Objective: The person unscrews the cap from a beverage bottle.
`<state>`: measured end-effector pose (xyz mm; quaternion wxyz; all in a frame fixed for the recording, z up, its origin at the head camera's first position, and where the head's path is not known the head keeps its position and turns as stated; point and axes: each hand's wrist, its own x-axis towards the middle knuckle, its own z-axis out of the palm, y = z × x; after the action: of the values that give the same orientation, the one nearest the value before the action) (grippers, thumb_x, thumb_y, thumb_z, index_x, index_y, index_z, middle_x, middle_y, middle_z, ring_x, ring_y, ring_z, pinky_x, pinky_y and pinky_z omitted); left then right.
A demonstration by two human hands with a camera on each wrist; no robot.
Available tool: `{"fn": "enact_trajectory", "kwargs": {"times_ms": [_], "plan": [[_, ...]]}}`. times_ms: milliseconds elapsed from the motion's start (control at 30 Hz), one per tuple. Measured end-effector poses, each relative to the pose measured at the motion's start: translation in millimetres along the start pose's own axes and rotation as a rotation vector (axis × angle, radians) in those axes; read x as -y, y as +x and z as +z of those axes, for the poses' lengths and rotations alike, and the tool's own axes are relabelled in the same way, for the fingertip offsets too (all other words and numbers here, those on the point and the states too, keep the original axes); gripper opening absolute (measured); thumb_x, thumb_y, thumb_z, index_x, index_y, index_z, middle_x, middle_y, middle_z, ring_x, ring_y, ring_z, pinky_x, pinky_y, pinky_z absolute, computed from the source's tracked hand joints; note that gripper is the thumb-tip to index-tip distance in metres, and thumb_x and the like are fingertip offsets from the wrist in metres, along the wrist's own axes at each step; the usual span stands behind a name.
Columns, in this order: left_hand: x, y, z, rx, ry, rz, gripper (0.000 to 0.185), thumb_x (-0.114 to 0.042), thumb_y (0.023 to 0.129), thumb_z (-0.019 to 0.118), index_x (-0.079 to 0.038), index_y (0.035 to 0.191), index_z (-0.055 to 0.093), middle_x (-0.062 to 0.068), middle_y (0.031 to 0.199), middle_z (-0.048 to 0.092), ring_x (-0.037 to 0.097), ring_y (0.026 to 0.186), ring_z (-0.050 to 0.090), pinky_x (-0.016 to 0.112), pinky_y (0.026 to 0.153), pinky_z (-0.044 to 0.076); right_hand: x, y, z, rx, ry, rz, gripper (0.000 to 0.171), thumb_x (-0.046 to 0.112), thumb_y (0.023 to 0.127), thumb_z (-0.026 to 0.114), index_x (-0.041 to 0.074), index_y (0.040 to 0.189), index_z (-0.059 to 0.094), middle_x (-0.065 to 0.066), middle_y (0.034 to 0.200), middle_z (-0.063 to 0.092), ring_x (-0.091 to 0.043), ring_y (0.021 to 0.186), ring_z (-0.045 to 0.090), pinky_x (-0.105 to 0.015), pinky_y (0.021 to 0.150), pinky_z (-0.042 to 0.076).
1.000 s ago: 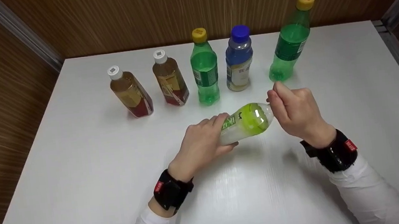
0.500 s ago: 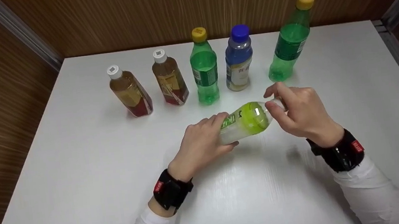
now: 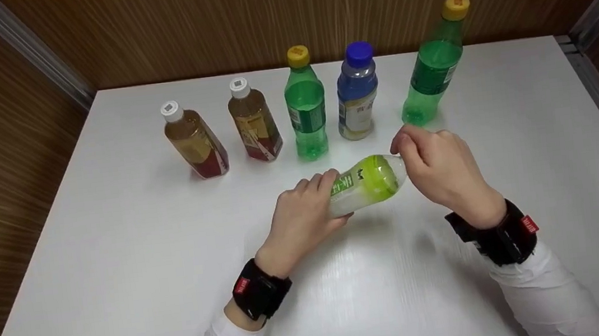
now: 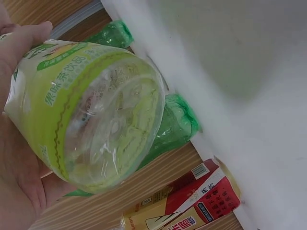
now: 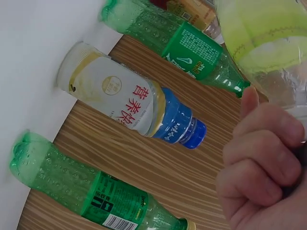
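Note:
A clear drink bottle (image 3: 371, 179) with a lime-green label lies tilted above the white table, its neck to the right. My left hand (image 3: 304, 209) grips its lower body, thumb and fingers on opposite sides. In the left wrist view the base of the bottle faces the camera. My right hand (image 3: 443, 168) is at the neck end, its fingers curled around the cap, which is hidden in the head view. From the right wrist, curled fingers (image 5: 259, 163) show beside the bottle's clear shoulder and a pale edge of the cap (image 5: 298, 113).
Behind the hands, a row of upright bottles spans the white table (image 3: 136, 265): two brown tea bottles (image 3: 198, 145) (image 3: 256, 125), a green bottle (image 3: 307, 111), a blue-capped bottle (image 3: 357, 96) and another green bottle (image 3: 431, 74). A wood-grain panel (image 3: 176, 30) rises behind.
My right hand loosened and turned outward at the cap half a second ago, showing the cap, and now has turned back and curled over it. The left hand and bottle stay nearly still.

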<state>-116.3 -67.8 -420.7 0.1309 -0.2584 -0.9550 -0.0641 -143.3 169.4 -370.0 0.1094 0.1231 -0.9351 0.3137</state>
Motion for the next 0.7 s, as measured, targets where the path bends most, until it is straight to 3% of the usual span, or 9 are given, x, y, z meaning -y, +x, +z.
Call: {"fn": "enact_trajectory", "kwargs": {"times_ms": [133,333,500,700], "plan": [[-1.0,1.1,-0.8,0.037,-0.05,0.011,0.07,-0.053,0.085,0.083,-0.012,0.134,0.057,0.008,0.115,0.078,0.022,0.09,0.076,0.035,0.067,0.063,-2,-4,2,-0.062,-0.023,-0.048,0.03,0.007,0.1,0.04,0.007,0.1,0.07,-0.004,0.052,0.043,-0.018,0.05,0.036,-0.032,0.054,0.028],[2.1,-0.1,-4.1,0.07,-0.103,0.031,0.068,-0.052,0.086,0.083,-0.011,0.134,0.057,0.009,0.116,0.078,0.024,0.092,0.076,0.038,0.068,0.063,-8,-8,10,-0.183,-0.018,-0.217,0.026,0.002,0.094,0.04,0.005,0.096,0.065,-0.004,0.048,0.038,-0.009,0.047,0.026,-0.027,0.05,0.023],[3.5,0.4,-6.6,0.124,-0.178,0.03,0.067,-0.052,0.088,0.081,-0.012,0.137,0.057,0.009,0.117,0.078,0.024,0.095,0.075,0.04,0.07,0.063,-12,-10,12,-0.252,-0.007,-0.331,0.021,0.0,0.091,0.042,0.007,0.086,0.061,-0.003,0.049,0.043,-0.008,0.046,0.028,-0.024,0.048,0.023],[6.0,0.0,-8.3,0.165,-0.257,0.031,0.065,-0.05,0.088,0.082,-0.014,0.136,0.059,0.006,0.114,0.078,0.023,0.096,0.075,0.043,0.072,0.062,-17,-10,12,-0.26,-0.001,-0.461,0.018,-0.003,0.087,0.043,0.007,0.081,0.057,-0.001,0.047,0.041,-0.008,0.042,0.031,-0.023,0.045,0.024]]}}
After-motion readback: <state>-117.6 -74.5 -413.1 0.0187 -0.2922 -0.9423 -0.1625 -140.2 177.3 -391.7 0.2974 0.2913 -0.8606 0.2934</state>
